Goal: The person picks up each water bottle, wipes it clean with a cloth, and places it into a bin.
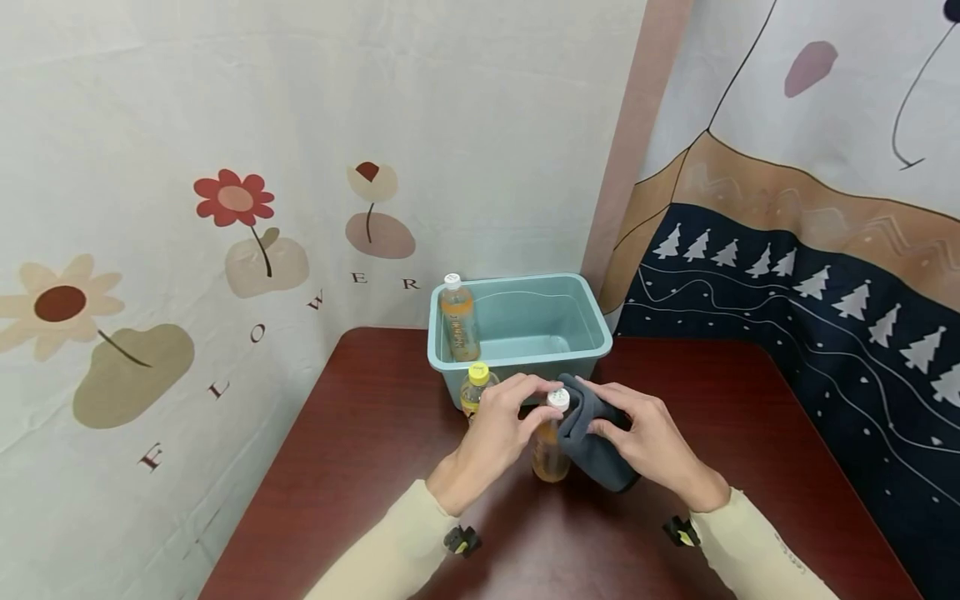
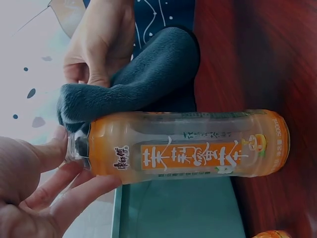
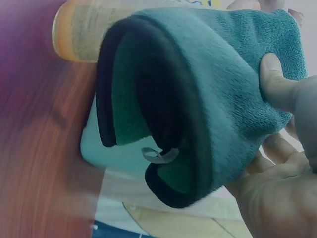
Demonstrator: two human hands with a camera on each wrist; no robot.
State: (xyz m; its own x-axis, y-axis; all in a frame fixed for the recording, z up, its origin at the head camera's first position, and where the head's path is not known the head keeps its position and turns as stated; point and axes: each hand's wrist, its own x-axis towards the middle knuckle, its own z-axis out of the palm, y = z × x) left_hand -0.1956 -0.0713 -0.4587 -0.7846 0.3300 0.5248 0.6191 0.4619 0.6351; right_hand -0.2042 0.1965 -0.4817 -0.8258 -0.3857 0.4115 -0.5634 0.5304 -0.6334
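Observation:
My left hand (image 1: 495, 429) pinches a drink bottle (image 1: 551, 461) at its white cap (image 1: 558, 399) and neck, with the bottle upright at the table's middle. An orange label with white characters shows on this bottle in the left wrist view. From the other side, my right hand (image 1: 648, 429) grips a folded dark grey-blue cloth (image 1: 596, 446), thumb on the near face. The cloth lies against the bottle's neck and shoulder, and its loose end hangs down beside it. In the right wrist view the cloth's dark edging and a small loop (image 3: 159, 155) show.
Behind the hands stands a light blue-green plastic bin (image 1: 525, 361). A white-capped bottle (image 1: 460, 325) leans upright inside its left end. Just left of my left hand is a yellow-capped bottle (image 1: 476, 387), in front of the bin. The table (image 1: 360, 417) is dark red-brown wood.

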